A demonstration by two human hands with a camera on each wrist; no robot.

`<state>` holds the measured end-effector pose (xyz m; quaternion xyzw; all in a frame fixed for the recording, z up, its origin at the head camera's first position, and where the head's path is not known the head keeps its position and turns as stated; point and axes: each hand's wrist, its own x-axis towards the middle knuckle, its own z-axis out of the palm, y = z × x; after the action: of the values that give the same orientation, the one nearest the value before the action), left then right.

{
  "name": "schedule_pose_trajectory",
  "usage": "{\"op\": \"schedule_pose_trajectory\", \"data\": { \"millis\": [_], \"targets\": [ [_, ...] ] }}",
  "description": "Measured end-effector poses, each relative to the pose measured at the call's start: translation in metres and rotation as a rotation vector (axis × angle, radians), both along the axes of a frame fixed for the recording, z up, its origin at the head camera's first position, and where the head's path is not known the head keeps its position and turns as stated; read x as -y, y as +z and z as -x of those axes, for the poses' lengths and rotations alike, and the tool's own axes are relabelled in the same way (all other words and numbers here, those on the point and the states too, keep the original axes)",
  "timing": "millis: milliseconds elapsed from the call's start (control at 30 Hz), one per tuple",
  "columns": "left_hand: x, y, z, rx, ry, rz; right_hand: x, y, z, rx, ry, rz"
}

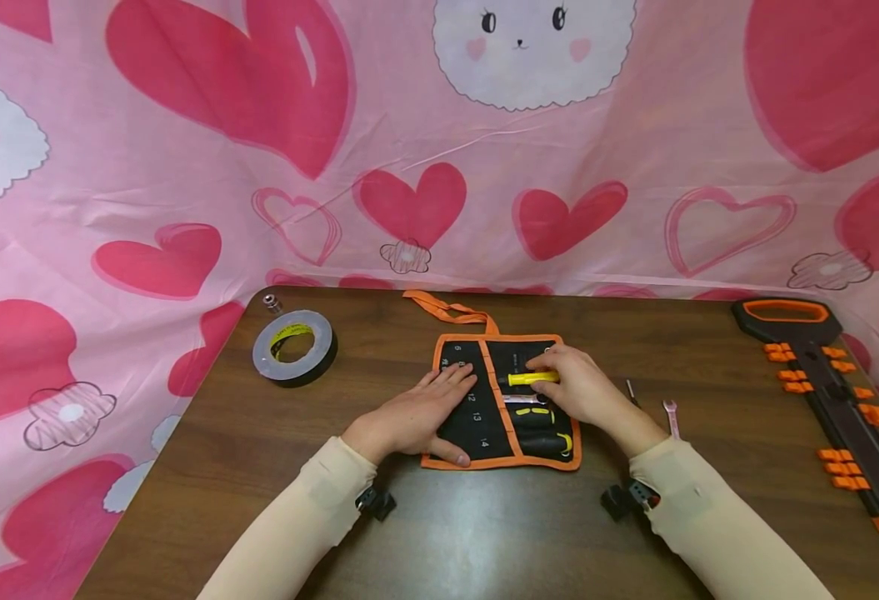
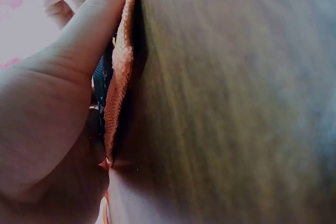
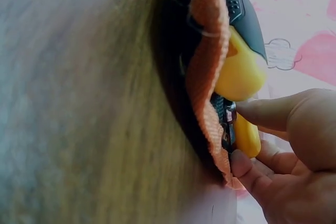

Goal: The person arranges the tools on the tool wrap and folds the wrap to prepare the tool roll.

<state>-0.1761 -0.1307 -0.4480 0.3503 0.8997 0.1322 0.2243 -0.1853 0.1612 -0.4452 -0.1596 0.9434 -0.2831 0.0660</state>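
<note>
Pinning the tool roll (image 1: pixel 476 417) flat mid-tabletop (image 1: pixel 274 450) with my left hand (image 1: pixel 420 417), fingers straight. My right hand (image 1: pixel 581 392) pinches a yellow-handled tool (image 1: pixel 532 378) at its pocket; two wrenches (image 1: pixel 670 414) still lie outside.

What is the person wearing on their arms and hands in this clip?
Both arms wear snug cream long sleeves reaching the wrists. The left hand and right hand are bare, with no gloves. A small black device is strapped under each wrist.
</note>
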Motion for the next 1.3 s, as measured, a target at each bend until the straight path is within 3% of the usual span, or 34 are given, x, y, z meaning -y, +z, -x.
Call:
{"op": "schedule_pose_trajectory", "data": {
  "millis": [333,1300],
  "targets": [
    [0.0,-0.001,0.0,-0.005,-0.002,0.0,0.002,-0.003,0.001,-0.092,0.051,0.006],
    [0.0,-0.002,0.001,0.029,0.014,-0.035,0.015,0.001,0.01,0.015,0.04,-0.006]
  ]
}}
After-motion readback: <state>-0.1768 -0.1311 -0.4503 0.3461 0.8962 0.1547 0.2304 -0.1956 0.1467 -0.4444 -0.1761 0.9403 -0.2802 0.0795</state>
